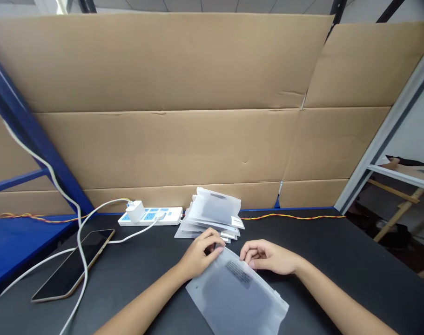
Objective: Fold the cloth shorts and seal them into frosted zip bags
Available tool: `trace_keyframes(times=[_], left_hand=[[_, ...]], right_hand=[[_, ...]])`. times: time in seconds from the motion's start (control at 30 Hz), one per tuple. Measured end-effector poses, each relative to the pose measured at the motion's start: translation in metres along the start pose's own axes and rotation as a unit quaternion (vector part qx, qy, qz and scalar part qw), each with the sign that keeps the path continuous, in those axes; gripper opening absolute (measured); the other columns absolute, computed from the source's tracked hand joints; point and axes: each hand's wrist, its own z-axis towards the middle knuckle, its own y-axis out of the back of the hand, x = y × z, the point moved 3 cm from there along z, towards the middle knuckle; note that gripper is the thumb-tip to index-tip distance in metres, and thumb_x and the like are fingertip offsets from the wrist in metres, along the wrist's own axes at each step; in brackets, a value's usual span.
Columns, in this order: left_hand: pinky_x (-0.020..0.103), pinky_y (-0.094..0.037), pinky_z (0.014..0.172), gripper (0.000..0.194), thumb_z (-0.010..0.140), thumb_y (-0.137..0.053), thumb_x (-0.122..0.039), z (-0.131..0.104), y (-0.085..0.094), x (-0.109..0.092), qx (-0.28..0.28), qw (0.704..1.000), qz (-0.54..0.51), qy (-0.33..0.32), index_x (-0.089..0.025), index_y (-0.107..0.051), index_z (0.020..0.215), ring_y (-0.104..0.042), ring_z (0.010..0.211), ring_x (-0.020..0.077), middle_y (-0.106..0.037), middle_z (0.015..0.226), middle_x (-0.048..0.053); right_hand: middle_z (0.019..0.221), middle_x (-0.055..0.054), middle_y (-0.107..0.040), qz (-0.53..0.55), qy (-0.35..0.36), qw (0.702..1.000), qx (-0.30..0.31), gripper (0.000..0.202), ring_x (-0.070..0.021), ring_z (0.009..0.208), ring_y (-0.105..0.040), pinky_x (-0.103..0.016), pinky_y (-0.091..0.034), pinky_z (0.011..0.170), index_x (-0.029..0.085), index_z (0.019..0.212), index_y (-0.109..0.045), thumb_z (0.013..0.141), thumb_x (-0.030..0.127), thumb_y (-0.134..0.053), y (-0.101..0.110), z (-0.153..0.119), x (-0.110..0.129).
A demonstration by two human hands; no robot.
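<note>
A frosted zip bag (238, 298) with a block of dark print near its top edge lies tilted on the black table, its lower end cut off by the frame. My left hand (201, 253) pinches the bag's upper left corner between thumb and fingers. My right hand (269, 257) has its fingers curled at the zip edge, thumb and fingertips closed on it. A slider tab shows farther down that edge, towards the right corner. Just beyond my left hand rests a stack of similar frosted bags (215, 209), some with white labels.
A white power strip (171, 216) with a plugged-in charger (135, 211) stands at the back left. Its white cable (81, 237) crosses a tablet-like dark device (74, 265). A cardboard wall (198, 149) closes off the back; a red-yellow wire (292, 216) runs along its foot.
</note>
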Motion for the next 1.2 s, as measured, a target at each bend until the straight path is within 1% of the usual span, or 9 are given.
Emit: trace_keyframes(times=[0.1, 0.23, 0.4, 0.53, 0.7, 0.87, 1.03, 1.13, 1.2], left_hand=[[0.024, -0.049, 0.071, 0.016, 0.096, -0.055, -0.018, -0.002, 0.0, -0.002, -0.017, 0.999, 0.029, -0.028, -0.024, -0.069, 0.1, -0.06, 0.082, 0.0141, -0.059, 0.106, 0.003], [0.027, -0.049, 0.077, 0.017, 0.095, -0.056, -0.014, -0.004, 0.0, -0.004, -0.039, 0.994, 0.069, -0.077, -0.024, -0.071, 0.097, -0.063, 0.091, 0.0166, -0.062, 0.101, 0.004], [0.029, -0.049, 0.079, 0.017, 0.097, -0.058, -0.015, -0.005, 0.0, -0.003, -0.062, 0.981, 0.114, -0.142, -0.025, -0.072, 0.099, -0.065, 0.087, 0.0171, -0.069, 0.094, 0.003], [0.031, -0.049, 0.079, 0.017, 0.098, -0.058, -0.017, -0.007, 0.0, -0.002, -0.082, 0.971, 0.145, -0.169, -0.025, -0.073, 0.1, -0.066, 0.088, 0.0181, -0.072, 0.094, 0.004], [0.032, -0.049, 0.075, 0.019, 0.099, -0.055, -0.022, -0.008, 0.001, -0.002, -0.077, 0.965, 0.186, -0.17, -0.025, -0.074, 0.098, -0.066, 0.083, 0.0186, -0.073, 0.092, 0.005], [0.032, -0.046, 0.075, 0.025, 0.103, -0.046, -0.021, -0.008, 0.002, -0.008, -0.032, 0.965, 0.214, -0.151, -0.024, -0.071, 0.102, -0.067, 0.085, 0.0196, -0.075, 0.097, 0.005], [0.032, -0.042, 0.077, 0.026, 0.103, -0.041, -0.016, -0.006, -0.003, -0.015, 0.029, 0.965, 0.217, -0.145, -0.022, -0.066, 0.105, -0.067, 0.093, 0.0205, -0.074, 0.102, 0.005], [0.033, -0.041, 0.078, 0.024, 0.102, -0.04, -0.016, -0.005, -0.005, -0.017, 0.046, 0.972, 0.192, -0.131, -0.022, -0.063, 0.102, -0.065, 0.094, 0.0211, -0.072, 0.102, 0.005], [0.033, -0.041, 0.08, 0.021, 0.102, -0.04, -0.017, -0.005, -0.003, -0.017, 0.031, 0.98, 0.167, -0.108, -0.022, -0.061, 0.1, -0.064, 0.095, 0.0214, -0.07, 0.103, 0.005]], right_hand=[[0.086, -0.002, -0.067, 0.006, 0.003, 1.0, 0.0, 0.029, -0.0128, 0.075, -0.059, -0.028, -0.047, 0.077, 0.018, 0.107, -0.064, 0.086, 0.034, -0.074, 0.0, 0.001, -0.002], [0.084, 0.0, -0.066, 0.009, 0.007, 1.0, -0.003, 0.031, -0.0116, 0.073, -0.057, -0.026, -0.045, 0.074, 0.019, 0.109, -0.061, 0.086, 0.033, -0.074, 0.0, 0.001, -0.005], [0.08, 0.001, -0.065, 0.005, 0.009, 1.0, -0.007, 0.032, -0.0098, 0.068, -0.053, -0.023, -0.041, 0.067, 0.018, 0.109, -0.059, 0.085, 0.032, -0.075, -0.001, 0.001, -0.005], [0.08, 0.001, -0.065, 0.006, 0.007, 1.0, -0.008, 0.035, -0.0103, 0.067, -0.053, -0.023, -0.04, 0.066, 0.018, 0.109, -0.059, 0.084, 0.034, -0.076, -0.001, 0.001, -0.005], [0.08, 0.002, -0.064, 0.004, 0.006, 1.0, -0.015, 0.033, -0.0103, 0.067, -0.053, -0.023, -0.04, 0.067, 0.019, 0.108, -0.058, 0.084, 0.035, -0.075, -0.002, 0.001, -0.005], [0.081, 0.001, -0.063, -0.016, 0.009, 0.999, -0.026, 0.032, -0.0114, 0.069, -0.052, -0.025, -0.042, 0.069, 0.02, 0.112, -0.06, 0.087, 0.037, -0.072, -0.004, 0.001, -0.003], [0.089, -0.001, -0.063, -0.109, 0.026, 0.992, -0.055, 0.033, -0.0144, 0.076, -0.054, -0.027, -0.044, 0.073, 0.022, 0.12, -0.063, 0.092, 0.04, -0.064, -0.011, 0.005, 0.002], [0.084, 0.001, -0.061, -0.176, 0.022, 0.982, -0.058, 0.026, -0.0145, 0.075, -0.052, -0.026, -0.042, 0.07, 0.023, 0.113, -0.067, 0.096, 0.039, -0.057, -0.016, 0.006, 0.005], [0.079, 0.002, -0.059, -0.208, 0.01, 0.977, -0.043, 0.021, -0.0136, 0.072, -0.049, -0.024, -0.04, 0.067, 0.021, 0.1, -0.07, 0.096, 0.035, -0.055, -0.019, 0.005, 0.006]])
